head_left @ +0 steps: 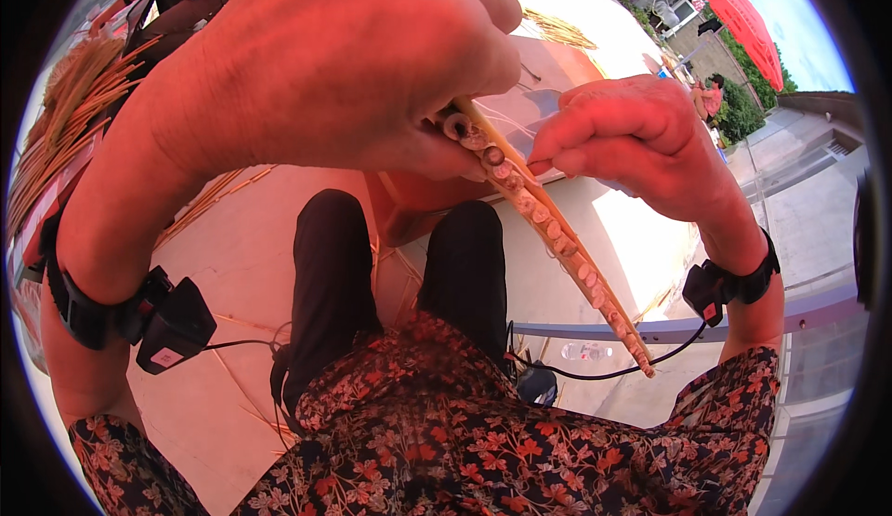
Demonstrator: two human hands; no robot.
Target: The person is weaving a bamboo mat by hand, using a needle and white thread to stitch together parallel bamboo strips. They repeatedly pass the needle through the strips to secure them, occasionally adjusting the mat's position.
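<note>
My left hand [372, 61] is high and close, its thumb and fingers closed on one end of a narrow mat of straw-coloured stalks [562, 237]. The mat is seen edge-on, with a row of round cut stalk ends along it, and slopes down to the right. Beside its upper part, my right hand [632, 140] has thumb and forefinger pinched together. Something thin and dark shows at those fingertips, too small to name. Pale thin strands run between the two hands.
A reddish table [418, 214] stands beyond my knees. Loose stalks [70, 135] are heaped at the left, near another person [181, 0]. A plastic bottle [587, 351] lies on the floor. Cables hang from bands on both my forearms. A red umbrella [739, 19] is at the far right.
</note>
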